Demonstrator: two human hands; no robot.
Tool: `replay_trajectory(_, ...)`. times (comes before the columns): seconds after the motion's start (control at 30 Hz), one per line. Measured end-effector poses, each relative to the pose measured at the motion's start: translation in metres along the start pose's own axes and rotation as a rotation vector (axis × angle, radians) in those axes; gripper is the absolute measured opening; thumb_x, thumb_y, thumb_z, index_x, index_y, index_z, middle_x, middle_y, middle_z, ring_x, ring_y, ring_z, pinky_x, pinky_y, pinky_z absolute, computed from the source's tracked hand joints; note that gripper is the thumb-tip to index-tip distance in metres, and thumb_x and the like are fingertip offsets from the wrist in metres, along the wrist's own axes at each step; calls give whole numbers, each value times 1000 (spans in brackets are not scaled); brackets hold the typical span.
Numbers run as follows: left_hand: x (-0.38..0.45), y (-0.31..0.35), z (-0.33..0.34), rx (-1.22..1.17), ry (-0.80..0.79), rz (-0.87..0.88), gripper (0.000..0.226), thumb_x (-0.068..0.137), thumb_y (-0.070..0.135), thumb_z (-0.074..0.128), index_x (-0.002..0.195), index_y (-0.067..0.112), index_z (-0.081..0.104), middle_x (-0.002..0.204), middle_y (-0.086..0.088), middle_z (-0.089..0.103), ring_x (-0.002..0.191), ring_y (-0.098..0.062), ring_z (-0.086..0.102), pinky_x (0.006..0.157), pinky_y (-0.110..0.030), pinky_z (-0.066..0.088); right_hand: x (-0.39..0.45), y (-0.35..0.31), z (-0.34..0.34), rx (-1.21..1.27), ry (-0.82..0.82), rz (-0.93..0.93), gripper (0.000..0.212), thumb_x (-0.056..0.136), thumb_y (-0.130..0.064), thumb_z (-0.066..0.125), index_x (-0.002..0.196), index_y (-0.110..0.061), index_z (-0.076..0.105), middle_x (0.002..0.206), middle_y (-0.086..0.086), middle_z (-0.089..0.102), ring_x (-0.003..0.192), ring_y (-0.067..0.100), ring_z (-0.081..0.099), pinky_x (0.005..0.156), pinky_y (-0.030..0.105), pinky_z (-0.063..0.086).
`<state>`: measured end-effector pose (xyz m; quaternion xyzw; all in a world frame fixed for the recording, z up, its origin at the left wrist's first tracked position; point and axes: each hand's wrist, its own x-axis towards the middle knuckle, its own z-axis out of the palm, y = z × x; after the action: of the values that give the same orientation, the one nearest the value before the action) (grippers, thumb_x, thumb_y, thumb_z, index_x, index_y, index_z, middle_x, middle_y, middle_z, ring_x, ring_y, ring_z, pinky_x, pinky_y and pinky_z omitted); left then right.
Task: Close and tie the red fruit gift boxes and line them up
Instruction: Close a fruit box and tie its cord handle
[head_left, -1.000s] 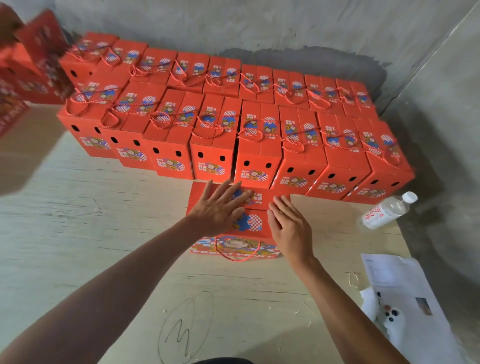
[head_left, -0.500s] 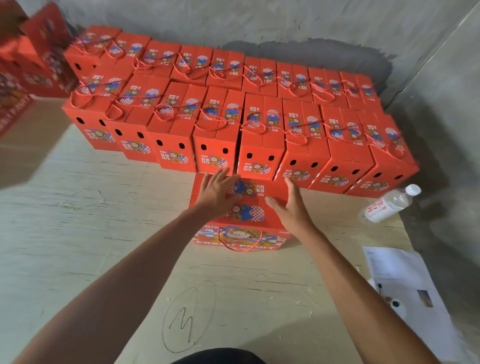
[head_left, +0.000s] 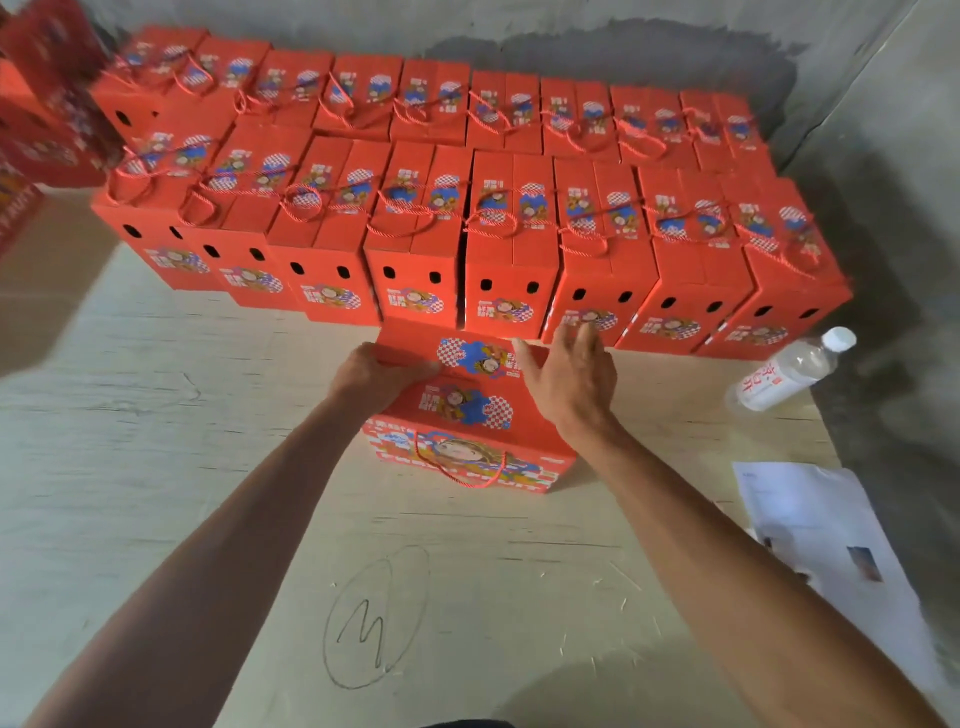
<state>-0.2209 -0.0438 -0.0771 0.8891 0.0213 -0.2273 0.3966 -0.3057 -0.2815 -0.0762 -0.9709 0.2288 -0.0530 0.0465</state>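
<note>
Red card fills the view: two rows of closed, corded boxes (head_left: 415, 228) stand side by side at the back of the board (head_left: 156, 467), against the wall (head_left: 571, 26). One more box (head_left: 467, 410) sits alone in front of the near row, just short of it, its printed top flaps folded in and a cord handle (head_left: 470, 475) hanging loose down its near face.

Both hands work its top. My left hand (head_left: 376, 376) has its fingers curled over the left end of the lid, gripping the flap edge and pressing it down. My right hand (head_left: 569, 376) stands on edge at the right end, fingers straight and close together, thumb spread toward the far flap; it touches or hovers at the flap, and I cannot tell which.

So the step in hand looks like closing, with tying not yet begun. Next, I judge, the flaps need holding flat with one hand while the other brings the cord up and across the seam, as on the finished boxes. Then the box can slide into line with the rest.

A bottle (head_left: 789, 371) lies to the right, and paper (head_left: 810, 525) nearer me.
</note>
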Motion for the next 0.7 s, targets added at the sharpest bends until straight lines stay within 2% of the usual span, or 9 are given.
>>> replay_trajectory(0.07, 7, 12, 0, 142, 60, 31, 59, 76, 67, 75, 114, 23, 68, 111, -6, 74, 94, -24, 70, 91, -43, 57, -12, -8, -6, -89, -12, -12, 65, 103, -57, 32, 110, -7, 74, 98, 17, 70, 88, 32, 68, 71, 35, 47)
replay_trajectory(0.13, 10, 20, 20, 422, 200, 47, 79, 90, 76, 48, 142, 16, 48, 135, -15, 61, 123, -33, 57, 110, -51, 41, -29, -14, -7, -54, -16, -13, 56, 103, -44, 39, 89, -10, 80, 79, 14, 74, 74, 32, 71, 64, 31, 42)
replay_trajectory(0.2, 5, 28, 47, 600, 292, 37, 87, 99, 72, 17, 160, 11, 16, 162, -19, 29, 152, -36, 21, 122, -61, 7, -49, -21, -5, -40, -26, -13, 55, 103, -36, 40, 80, -8, 80, 74, 14, 74, 68, 31, 72, 63, 30, 45)
replay_trajectory(0.23, 3, 32, 55, 620, 307, 34, 85, 100, 68, 10, 162, 10, 6, 168, -17, 14, 156, -34, 6, 122, -62, -3, -56, -24, -4, -46, -26, -18, 55, 103, -34, 39, 78, -8, 80, 72, 13, 74, 67, 31, 71, 62, 30, 46)
replay_trajectory(0.3, 0, 34, 62, 625, 308, 33, 82, 101, 63, 6, 162, 9, -5, 170, -16, -3, 157, -30, -10, 122, -62, -9, -57, -24, -5, -54, -53, -48, 57, 104, -31, 34, 78, -7, 80, 73, 13, 74, 67, 30, 71, 60, 30, 45)
replay_trajectory(0.4, -16, 33, 74, 623, 318, 22, 88, 100, 65, 7, 159, 2, -11, 168, -20, -12, 155, -33, -17, 122, -60, -9, -40, -12, 0, 1, -215, -74, 65, 107, -41, 23, 91, -9, 78, 89, 14, 75, 88, 32, 73, 70, 35, 49)
replay_trajectory(0.47, -37, 31, 95, 656, 342, 68, 96, 97, 72, 4, 159, -1, -9, 167, -25, -12, 154, -37, -17, 123, -59, -11, -22, -4, 2, 142, -490, 38, 76, 104, -60, 13, 119, -13, 71, 119, 16, 71, 116, 33, 66, 91, 42, 47)
replay_trajectory(0.53, -52, 31, 111, 682, 361, 105, 104, 93, 78, -1, 158, -2, -8, 166, -27, -11, 154, -39, -18, 123, -57, -12, -14, -1, 11, 373, -720, 208, 88, 97, -74, 8, 138, -17, 60, 143, 15, 58, 132, 33, 54, 107, 45, 39)
replay_trajectory(0.7, -47, 30, 109, 694, 357, 103, 102, 92, 81, -1, 161, 5, -6, 166, -25, -13, 153, -39, -21, 121, -62, -9, -11, -12, 34, 804, -844, 406, 94, 87, -88, 19, 140, -22, 61, 148, 9, 56, 136, 26, 51, 118, 45, 34)
